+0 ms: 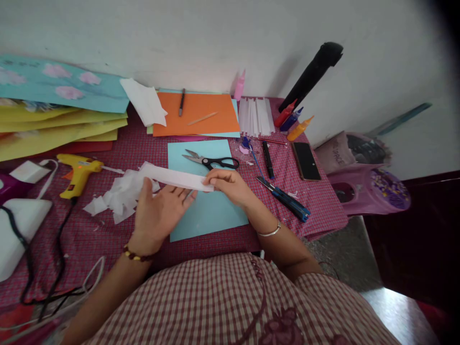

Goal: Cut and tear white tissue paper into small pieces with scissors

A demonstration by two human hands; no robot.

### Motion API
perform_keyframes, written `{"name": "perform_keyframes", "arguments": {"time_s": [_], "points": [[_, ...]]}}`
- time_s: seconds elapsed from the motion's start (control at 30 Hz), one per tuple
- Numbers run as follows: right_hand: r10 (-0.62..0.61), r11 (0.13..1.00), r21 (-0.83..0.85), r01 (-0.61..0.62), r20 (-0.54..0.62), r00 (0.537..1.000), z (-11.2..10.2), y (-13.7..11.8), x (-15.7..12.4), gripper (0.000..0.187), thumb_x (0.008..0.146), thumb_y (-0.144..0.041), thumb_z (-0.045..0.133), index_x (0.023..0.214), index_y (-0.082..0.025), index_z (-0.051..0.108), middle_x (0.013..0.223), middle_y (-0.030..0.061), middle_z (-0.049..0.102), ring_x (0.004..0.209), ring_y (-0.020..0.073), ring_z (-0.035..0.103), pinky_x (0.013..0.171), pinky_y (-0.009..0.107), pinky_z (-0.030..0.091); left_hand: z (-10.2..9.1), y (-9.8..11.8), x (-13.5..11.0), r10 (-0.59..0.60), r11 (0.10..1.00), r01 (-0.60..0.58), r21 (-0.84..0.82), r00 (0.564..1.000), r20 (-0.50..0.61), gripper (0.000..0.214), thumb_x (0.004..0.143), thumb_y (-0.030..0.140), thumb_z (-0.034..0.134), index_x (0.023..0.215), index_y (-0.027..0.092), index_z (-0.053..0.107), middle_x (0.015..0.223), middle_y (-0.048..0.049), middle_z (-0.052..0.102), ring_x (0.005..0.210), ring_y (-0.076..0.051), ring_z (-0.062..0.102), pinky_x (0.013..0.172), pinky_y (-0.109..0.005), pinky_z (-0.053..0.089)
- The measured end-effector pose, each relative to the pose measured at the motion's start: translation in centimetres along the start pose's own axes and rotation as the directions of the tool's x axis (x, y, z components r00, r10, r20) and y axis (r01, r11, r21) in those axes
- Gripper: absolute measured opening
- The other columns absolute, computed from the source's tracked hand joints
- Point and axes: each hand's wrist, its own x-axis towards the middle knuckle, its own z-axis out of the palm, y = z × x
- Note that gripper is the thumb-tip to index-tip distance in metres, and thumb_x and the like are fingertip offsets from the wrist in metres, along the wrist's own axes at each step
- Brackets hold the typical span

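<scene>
A long strip of white paper (176,177) is held up above the table, slanting down slightly to the right. My right hand (230,187) pinches its right end between thumb and fingers. My left hand (158,211) lies palm up under the strip's left part, fingers stretched out; whether it touches the paper I cannot tell. Below the hands is a light blue sheet (215,215), with black-handled scissors (212,160) lying on it, blades partly apart. Crumpled white paper scraps (122,196) lie just left of my left hand.
A yellow glue gun (77,172) with a black cord lies at left. Orange paper (201,112) and cut white strips (256,117) are at the back. Right are paint bottles (300,128), a marker (268,160), a phone (306,161) and a blue-black cutter (287,199) with its blade out.
</scene>
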Motion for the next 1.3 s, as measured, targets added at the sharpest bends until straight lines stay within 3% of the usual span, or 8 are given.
{"name": "perform_keyframes", "arguments": {"time_s": [0.13, 0.33, 0.5, 0.87, 0.97, 1.1, 1.2, 1.3], "points": [[-0.075, 0.989, -0.124, 0.074, -0.001, 0.997, -0.3, -0.2, 0.0, 0.018, 0.083, -0.033, 0.063, 0.081, -0.016, 0.071, 0.084, 0.0031, 0.064, 0.075, 0.0127, 0.056, 0.068, 0.026, 0.045, 0.1, -1.2, 0.4, 0.042, 0.983, -0.058, 0.176, 0.995, 0.094, 0.041, 0.081, 0.051, 0.066, 0.102, 0.015, 0.067, 0.108, -0.0100, 0.071, 0.101, -0.021, 0.066, 0.081, -0.034, 0.058], [-0.286, 0.873, -0.402, 0.275, 0.035, 0.958, 0.1, -0.6, -0.4, 0.013, 0.086, -0.024, 0.057, 0.080, -0.017, 0.067, 0.084, 0.0052, 0.063, 0.075, 0.0150, 0.058, 0.067, 0.029, 0.045, -0.6, -0.3, 0.9, 0.083, 0.905, -0.100, 0.413, 0.995, 0.059, 0.029, 0.079, 0.037, 0.070, 0.082, 0.009, 0.068, 0.076, -0.0104, 0.072, 0.072, -0.019, 0.068, 0.069, -0.030, 0.056], [-0.380, 0.774, -0.503, 0.384, 0.115, 0.918, 0.4, -0.3, -0.5, 0.012, 0.086, -0.018, 0.055, 0.079, -0.018, 0.065, 0.082, 0.0053, 0.062, 0.079, 0.0163, 0.059, 0.074, 0.031, 0.048, -0.7, 0.2, 1.0, 0.090, 0.853, -0.097, 0.513, 0.995, 0.040, 0.027, 0.077, 0.034, 0.072, 0.074, 0.007, 0.069, 0.070, -0.0120, 0.071, 0.065, -0.017, 0.066, 0.065, -0.029, 0.054], [-0.343, 0.783, -0.485, 0.390, 0.186, 0.921, 0.9, -0.2, -0.8, 0.010, 0.086, -0.019, 0.056, 0.085, -0.019, 0.066, 0.089, 0.0060, 0.064, 0.084, 0.0165, 0.062, 0.080, 0.032, 0.050, -0.1, 0.6, 1.5, 0.234, 0.857, -0.195, 0.477, 0.972, -0.024, 0.016, 0.063, 0.020, 0.079, 0.068, 0.014, 0.066, 0.066, 0.0001, 0.067, 0.061, -0.011, 0.059, 0.061, -0.025, 0.053], [-0.299, 0.851, -0.420, 0.316, 0.107, 0.948, 0.9, 0.1, -0.6, 0.009, 0.088, -0.025, 0.058, 0.092, -0.019, 0.063, 0.097, 0.0072, 0.064, 0.090, 0.0170, 0.061, 0.082, 0.032, 0.050, 0.1, 1.0, 1.7, 0.285, 0.846, -0.242, 0.475, 0.958, -0.020, 0.015, 0.059, 0.018, 0.079, 0.066, 0.015, 0.066, 0.064, 0.0015, 0.065, 0.059, -0.010, 0.057, 0.058, -0.023, 0.051], [-0.154, 0.950, -0.277, 0.144, -0.016, 0.988, 0.6, 0.5, -0.3, 0.023, 0.093, -0.038, 0.053, 0.103, -0.018, 0.057, 0.095, 0.0063, 0.063, 0.083, 0.0147, 0.059, 0.077, 0.029, 0.049, 0.0, 1.0, 2.0, 0.303, 0.739, -0.244, 0.628, 0.953, 0.014, 0.011, 0.059, 0.020, 0.077, 0.060, 0.014, 0.067, 0.055, -0.0003, 0.063, 0.052, -0.010, 0.053, 0.052, -0.021, 0.045], [-0.062, 0.955, -0.285, 0.084, 0.085, 0.994, 0.7, 0.5, -0.2, 0.029, 0.095, -0.045, 0.049, 0.093, -0.017, 0.057, 0.082, 0.0019, 0.059, 0.074, 0.0124, 0.055, 0.069, 0.026, 0.045, -0.2, 0.6, 2.3, 0.253, 0.603, -0.219, 0.767, 0.964, 0.076, 0.009, 0.061, 0.021, 0.075, 0.060, 0.015, 0.069, 0.053, -0.0013, 0.063, 0.051, -0.010, 0.053, 0.051, -0.021, 0.042], [-0.005, 0.931, -0.361, 0.059, 0.147, 0.989, 0.8, 0.6, -0.1, 0.034, 0.095, -0.047, 0.047, 0.081, -0.017, 0.055, 0.065, -0.0032, 0.047, 0.061, 0.0103, 0.044, 0.057, 0.023, 0.036, -0.3, 0.3, 2.6, 0.200, 0.542, -0.206, 0.814, 0.973, 0.113, 0.008, 0.063, 0.022, 0.074, 0.059, 0.016, 0.069, 0.054, -0.0011, 0.063, 0.051, -0.011, 0.052, 0.051, -0.023, 0.041]]}}
